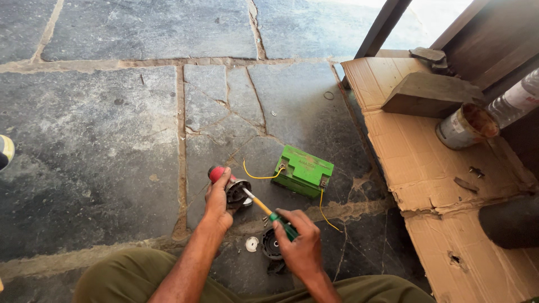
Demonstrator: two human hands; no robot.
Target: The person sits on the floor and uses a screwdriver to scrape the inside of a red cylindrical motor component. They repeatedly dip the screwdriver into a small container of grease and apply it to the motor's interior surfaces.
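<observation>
Two bare hands work low over a stone floor (112, 140) of dark slabs with pale joints. The left hand (218, 197) is curled over a small round part (231, 189) with a red end, its fingers wrapped down on it and pinning it to the floor. The right hand (300, 241) is closed in a fist around the green handle of a screwdriver (269, 212); the yellow and metal shaft slants up and to the left, and its tip meets the dark face of the round part just beside the left thumb.

Just beyond the hands sits a green battery (304, 170), lying flat on the stone. A yellow wire (255, 175) loops from its near left corner toward the round part, and a second yellow wire (327, 213) trails from its right corner down across the floor. A dark round cover (270, 245) lies under the right hand, with a small white disc (252, 243) beside it and a few screws close by.

To the right, flattened cardboard (426, 168) covers the floor; on it lie a wooden block (429, 94) and a tin can (466, 126) tipped on its side. The person's olive trousers (129, 278) fill the bottom edge.
</observation>
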